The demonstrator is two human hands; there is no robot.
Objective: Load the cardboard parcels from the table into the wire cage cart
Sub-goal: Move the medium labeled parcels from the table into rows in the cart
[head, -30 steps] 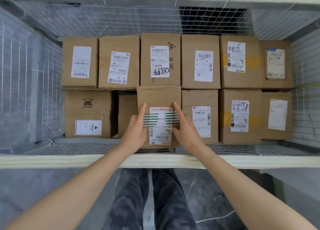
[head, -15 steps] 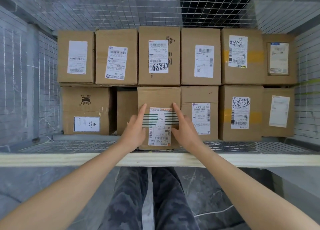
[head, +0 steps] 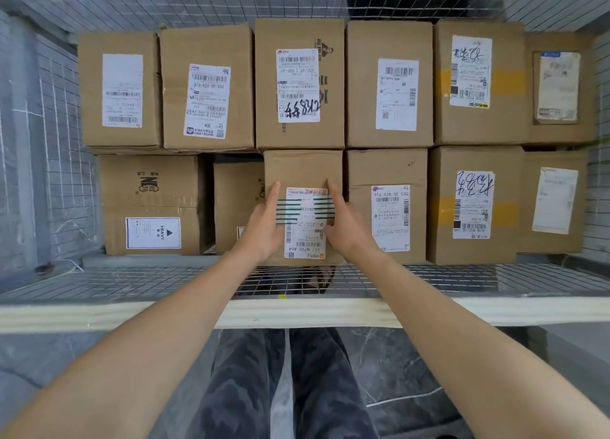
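On the head view I see the left hand (head: pixel 264 227) and right hand (head: pixel 348 229) lying flat, fingers straight, on the small brown cardboard parcel (head: pixel 302 168) with a green-striped white label. The parcel sits in the front row of the grey wire cage cart (head: pixel 115 282), among other brown cardboard boxes (head: pixel 389 85).

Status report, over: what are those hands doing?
Left hand and right hand flat, fingers straight, on the striped-label parcel. Parcel in the front row of the wire cage cart. Lower box at its left, labelled box at its right; nothing blocking.
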